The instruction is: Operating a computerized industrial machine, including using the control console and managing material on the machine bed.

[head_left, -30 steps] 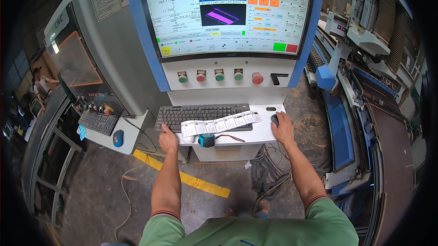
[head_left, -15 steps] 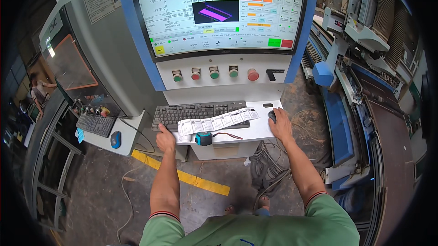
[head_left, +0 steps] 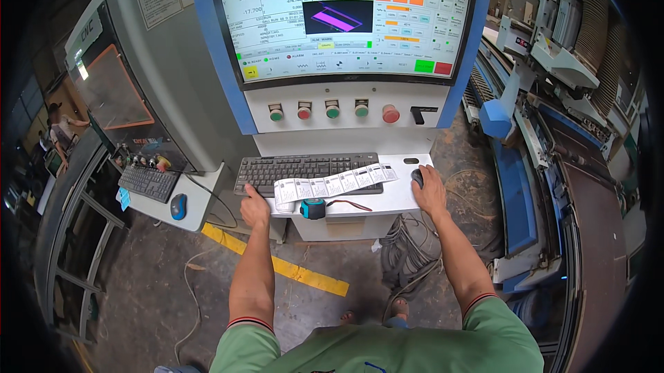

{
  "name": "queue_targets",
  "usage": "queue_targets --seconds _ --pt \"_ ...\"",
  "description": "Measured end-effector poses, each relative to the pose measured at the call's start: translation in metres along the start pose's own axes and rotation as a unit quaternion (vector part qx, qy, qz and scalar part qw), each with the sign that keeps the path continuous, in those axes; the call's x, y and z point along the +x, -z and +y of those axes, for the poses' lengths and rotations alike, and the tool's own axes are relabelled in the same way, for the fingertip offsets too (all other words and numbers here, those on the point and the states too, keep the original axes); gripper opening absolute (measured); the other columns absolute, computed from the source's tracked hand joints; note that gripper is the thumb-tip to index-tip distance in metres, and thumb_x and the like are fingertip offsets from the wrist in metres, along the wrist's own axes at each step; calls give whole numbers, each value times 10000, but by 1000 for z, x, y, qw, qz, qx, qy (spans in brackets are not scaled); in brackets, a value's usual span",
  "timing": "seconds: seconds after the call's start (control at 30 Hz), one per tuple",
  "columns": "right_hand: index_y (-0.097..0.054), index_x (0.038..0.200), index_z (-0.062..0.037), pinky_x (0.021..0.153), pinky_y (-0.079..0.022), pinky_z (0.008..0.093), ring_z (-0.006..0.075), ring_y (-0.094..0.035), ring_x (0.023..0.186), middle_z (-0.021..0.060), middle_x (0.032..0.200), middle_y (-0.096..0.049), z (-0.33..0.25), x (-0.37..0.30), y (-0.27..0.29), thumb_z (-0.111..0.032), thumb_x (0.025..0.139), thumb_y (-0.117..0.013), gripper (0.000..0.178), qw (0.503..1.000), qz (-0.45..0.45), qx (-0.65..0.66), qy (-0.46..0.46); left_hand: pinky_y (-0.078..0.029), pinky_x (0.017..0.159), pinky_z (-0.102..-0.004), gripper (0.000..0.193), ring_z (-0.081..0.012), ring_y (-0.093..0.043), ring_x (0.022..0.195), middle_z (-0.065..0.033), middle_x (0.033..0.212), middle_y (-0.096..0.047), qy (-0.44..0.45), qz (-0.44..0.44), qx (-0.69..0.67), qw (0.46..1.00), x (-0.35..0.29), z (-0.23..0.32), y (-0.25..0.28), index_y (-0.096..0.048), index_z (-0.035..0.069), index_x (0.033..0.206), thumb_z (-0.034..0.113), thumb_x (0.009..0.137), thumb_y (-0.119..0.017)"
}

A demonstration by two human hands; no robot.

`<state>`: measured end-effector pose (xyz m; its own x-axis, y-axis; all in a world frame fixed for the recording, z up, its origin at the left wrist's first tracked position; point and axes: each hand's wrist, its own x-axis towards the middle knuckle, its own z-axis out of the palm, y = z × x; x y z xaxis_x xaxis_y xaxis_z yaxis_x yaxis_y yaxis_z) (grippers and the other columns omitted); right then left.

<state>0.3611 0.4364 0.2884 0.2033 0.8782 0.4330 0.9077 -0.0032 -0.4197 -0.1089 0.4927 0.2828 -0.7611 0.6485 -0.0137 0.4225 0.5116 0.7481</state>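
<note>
Under my right hand (head_left: 430, 192) is a dark computer mouse (head_left: 417, 178), on the right of a white shelf (head_left: 398, 197). My left hand (head_left: 256, 208) is closed round the shelf's left front corner, thumb up beside the black keyboard (head_left: 304, 164); its other fingers are mostly hidden. A strip of white printed labels (head_left: 332, 185) lies across the keyboard, its rolled end at the front edge. Next to the roll sits a teal and black tape measure (head_left: 312, 208) with a dark wrist strap (head_left: 349, 203).
Above the shelf stand a machine control screen (head_left: 339, 20), several push buttons (head_left: 332, 110) and a red emergency knob (head_left: 391, 114). A second keyboard (head_left: 146, 183) and blue mouse (head_left: 178, 207) are at left. Machinery (head_left: 515, 165) lines the right. Cables (head_left: 408, 248) lie on the floor. A person (head_left: 63, 131) is far left.
The view has shifted slightly, so the console sits a little further right. Some number readouts on the screen have changed. Both hands keep their places on the shelf and mouse.
</note>
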Motion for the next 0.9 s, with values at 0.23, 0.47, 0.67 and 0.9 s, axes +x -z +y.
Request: queue_targets --seconds 0.23,0.47,0.67,0.9 --pt "-571 1386 -59 1078 -463 506 441 -533 1305 245 1457 -524 0 -1 -1 -234 881 -685 546 1000 4 0 -1 -516 910 -569 852 -496 -678 1044 -312 1067 -722 -6 0 -2 1000 -1 -3 1 -757 -72 1010 661 1030 -323" --pt "-574 1365 -11 1091 -466 496 439 -535 1318 264 1426 -557 20 -2 -11 -210 874 -686 541 999 25 -16 28 -513 899 -583 911 -516 -677 1037 -337 1010 -717 -27 5 3 1000 7 -9 -18 -747 -112 967 686 1027 -312" --pt "-568 1373 -78 1029 -506 500 411 -570 1256 216 1408 -548 -7 1 -5 -239 883 -692 531 1000 4 -1 3 -476 985 -570 994 -535 -641 1102 -372 1072 -693 -57 -5 15 998 29 -33 -13 -715 -157 1024 723 1018 -253" --pt "-551 1390 -91 1046 -489 508 422 -547 1291 210 1436 -524 1 -5 -3 -261 894 -693 543 1000 8 9 -19 -462 1010 -554 981 -526 -622 1139 -368 1125 -685 -59 -19 21 998 33 -32 -24 -711 -151 1074 727 1011 -277"
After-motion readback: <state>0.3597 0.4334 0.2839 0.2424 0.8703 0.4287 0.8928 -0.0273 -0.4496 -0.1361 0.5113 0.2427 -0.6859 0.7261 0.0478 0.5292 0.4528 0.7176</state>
